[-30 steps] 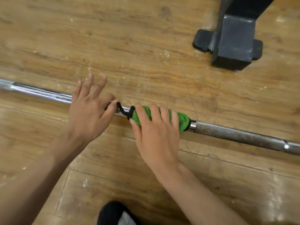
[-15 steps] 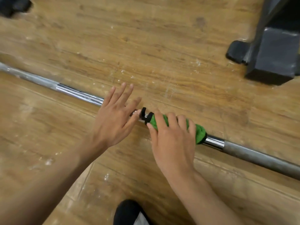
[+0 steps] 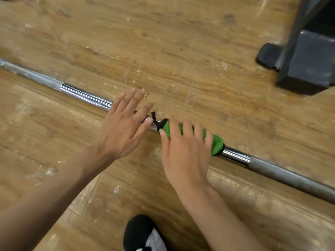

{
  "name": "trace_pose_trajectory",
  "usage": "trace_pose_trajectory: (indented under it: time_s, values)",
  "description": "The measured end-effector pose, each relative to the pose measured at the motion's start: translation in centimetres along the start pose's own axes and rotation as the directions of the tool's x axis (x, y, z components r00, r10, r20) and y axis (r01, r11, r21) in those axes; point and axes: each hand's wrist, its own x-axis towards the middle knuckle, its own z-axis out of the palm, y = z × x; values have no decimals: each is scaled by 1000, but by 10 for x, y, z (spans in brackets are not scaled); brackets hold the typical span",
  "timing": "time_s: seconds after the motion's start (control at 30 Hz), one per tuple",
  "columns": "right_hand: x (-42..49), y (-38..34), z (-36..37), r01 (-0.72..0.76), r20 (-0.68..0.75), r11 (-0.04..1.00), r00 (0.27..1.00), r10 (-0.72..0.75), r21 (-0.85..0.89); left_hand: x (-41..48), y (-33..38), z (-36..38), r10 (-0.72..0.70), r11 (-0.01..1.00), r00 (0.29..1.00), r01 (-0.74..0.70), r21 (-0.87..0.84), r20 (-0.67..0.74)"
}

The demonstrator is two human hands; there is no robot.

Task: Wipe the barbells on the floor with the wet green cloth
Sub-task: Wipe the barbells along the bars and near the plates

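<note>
- Our right hand (image 3: 184, 153) grips the green cloth (image 3: 216, 144) wrapped round the barbell (image 3: 282, 173) on the floor (image 3: 181, 57).
- Our left hand (image 3: 123, 127), fingers spread, presses the bar just beside it.
- The bar runs upper left to lower right.

At your 2 o'clock a black metal equipment base (image 3: 308, 57) stands on the wood-plank floor (image 3: 181, 42), its rounded foot (image 3: 266, 56) jutting toward 9 o'clock. White scuffs and specks (image 3: 181, 84) mark the planks near the middle. At your 6 o'clock sits the toe of a black shoe (image 3: 137, 230) with a pale grey patch beside it.
</note>
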Motion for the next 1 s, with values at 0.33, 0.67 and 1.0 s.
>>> trace_pose_trajectory:
  time_s: [0.33,0.67,1.0]
  values:
    - [-21,63,-11,-288,-173,955,947,271,-77,5,1,8,6,998,995,-12,-64,-99]
    - [33,71,-5,166,-117,974,976,-185,-157,23,-1,10,23,999,994,-25,-24,-110]
    - [28,101,-5,-8,-235,976,971,-44,-216,53,-3,9,28,999,996,-31,-31,-80]
